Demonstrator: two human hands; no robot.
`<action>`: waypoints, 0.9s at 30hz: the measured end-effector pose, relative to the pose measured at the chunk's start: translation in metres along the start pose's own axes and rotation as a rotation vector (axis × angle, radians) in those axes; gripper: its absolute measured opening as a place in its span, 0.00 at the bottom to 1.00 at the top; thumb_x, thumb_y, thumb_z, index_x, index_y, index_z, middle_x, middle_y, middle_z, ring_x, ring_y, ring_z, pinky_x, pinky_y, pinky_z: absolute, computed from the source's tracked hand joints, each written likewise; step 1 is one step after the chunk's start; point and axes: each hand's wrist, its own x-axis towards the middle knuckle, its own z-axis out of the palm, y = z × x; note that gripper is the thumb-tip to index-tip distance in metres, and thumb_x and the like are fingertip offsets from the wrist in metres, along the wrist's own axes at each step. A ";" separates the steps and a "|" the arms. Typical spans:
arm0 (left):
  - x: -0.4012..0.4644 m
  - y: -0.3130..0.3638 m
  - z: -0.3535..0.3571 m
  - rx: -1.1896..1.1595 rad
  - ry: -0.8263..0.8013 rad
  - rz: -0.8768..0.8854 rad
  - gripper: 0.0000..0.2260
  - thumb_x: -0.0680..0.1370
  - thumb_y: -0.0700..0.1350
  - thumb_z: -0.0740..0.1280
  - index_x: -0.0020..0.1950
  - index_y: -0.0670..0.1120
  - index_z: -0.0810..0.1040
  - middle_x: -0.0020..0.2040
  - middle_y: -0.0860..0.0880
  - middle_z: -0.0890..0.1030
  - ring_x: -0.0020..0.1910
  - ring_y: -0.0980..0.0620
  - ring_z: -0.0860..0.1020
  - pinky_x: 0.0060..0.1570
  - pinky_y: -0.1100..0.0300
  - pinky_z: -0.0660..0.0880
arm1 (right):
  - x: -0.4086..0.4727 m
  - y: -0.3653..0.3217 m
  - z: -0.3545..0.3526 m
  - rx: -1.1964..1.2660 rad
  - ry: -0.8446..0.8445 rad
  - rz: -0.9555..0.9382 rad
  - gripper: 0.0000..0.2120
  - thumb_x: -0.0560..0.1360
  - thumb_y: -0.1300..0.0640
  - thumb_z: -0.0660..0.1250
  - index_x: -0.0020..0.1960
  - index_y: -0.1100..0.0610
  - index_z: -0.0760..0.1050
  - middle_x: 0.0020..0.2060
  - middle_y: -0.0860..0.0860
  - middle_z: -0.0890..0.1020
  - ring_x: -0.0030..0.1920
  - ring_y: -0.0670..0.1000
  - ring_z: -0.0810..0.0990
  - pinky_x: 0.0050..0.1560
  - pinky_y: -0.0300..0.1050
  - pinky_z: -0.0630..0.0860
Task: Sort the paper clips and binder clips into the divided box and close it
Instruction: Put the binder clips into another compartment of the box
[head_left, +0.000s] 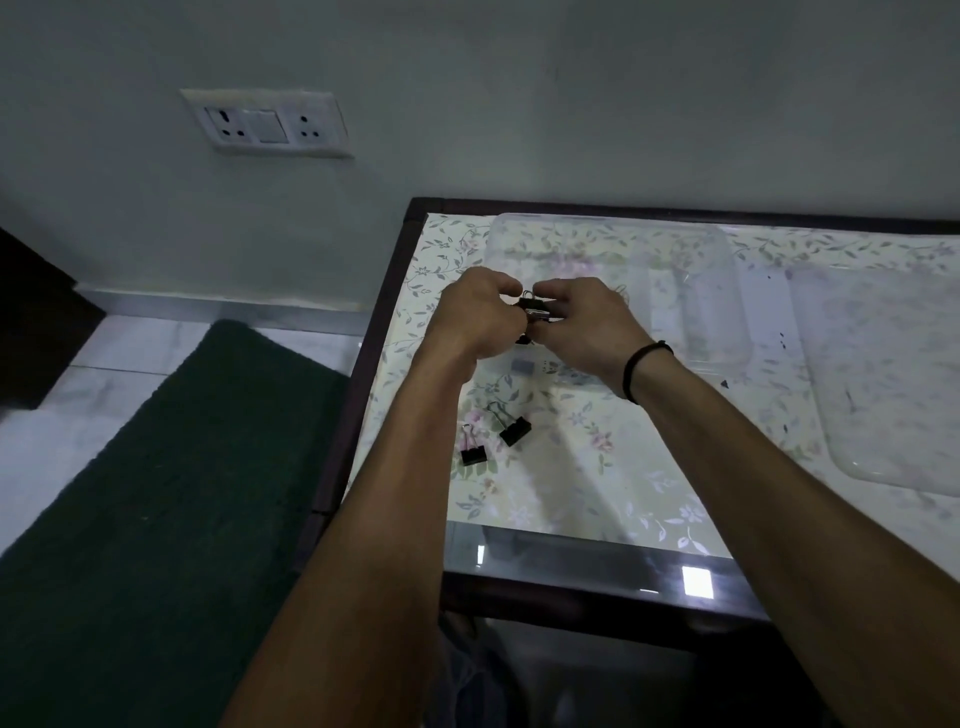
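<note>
Both hands met over the near edge of the clear plastic box (691, 291), which stood open at the back of the desk (582, 483) against the wall. The left hand (480, 317) had its fingers curled inward, and the right hand (582, 325) curled toward it; between them they pinched a small cluster of black binder clips (532, 309), the wire handles sticking up just above the fingers. How many clips were in that bunch I could not tell, since the fingers covered most of it. A black band (641, 371) circled the right wrist.

Two more binder clips lay loose on the flowered desk cover, nearer the person and just left of the left forearm: one (514, 428) tilted with its handles pointing away, the other (474, 451) beside it, closer to the desk's left edge. They were near each other but apart.

The box's clear lid (883, 374) lay flat to the right of the box. Something thin and wiry showed inside the box behind the right hand, too faint to name.

On the floor to the left lay a dark green rug (171, 499), and a socket plate (267, 124) sat on the wall above it.
</note>
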 end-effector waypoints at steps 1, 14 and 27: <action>-0.001 0.000 -0.001 0.020 0.001 0.005 0.22 0.74 0.36 0.70 0.68 0.48 0.78 0.59 0.44 0.83 0.57 0.49 0.82 0.58 0.56 0.80 | -0.001 -0.001 0.000 -0.011 -0.004 0.001 0.23 0.74 0.57 0.71 0.68 0.59 0.74 0.62 0.55 0.81 0.63 0.54 0.79 0.58 0.44 0.78; -0.013 0.002 -0.016 0.275 0.255 0.102 0.03 0.72 0.40 0.74 0.43 0.47 0.85 0.40 0.49 0.86 0.38 0.50 0.85 0.43 0.54 0.84 | -0.008 -0.005 0.004 -0.254 0.244 -0.238 0.07 0.69 0.54 0.76 0.47 0.52 0.84 0.40 0.46 0.85 0.37 0.43 0.81 0.46 0.36 0.79; -0.032 -0.051 0.007 1.059 -0.267 -0.049 0.23 0.61 0.56 0.83 0.33 0.47 0.70 0.36 0.48 0.74 0.43 0.47 0.78 0.40 0.57 0.74 | -0.035 0.019 0.064 -0.819 -0.236 -0.225 0.17 0.64 0.46 0.77 0.36 0.54 0.71 0.44 0.58 0.82 0.44 0.57 0.82 0.38 0.43 0.70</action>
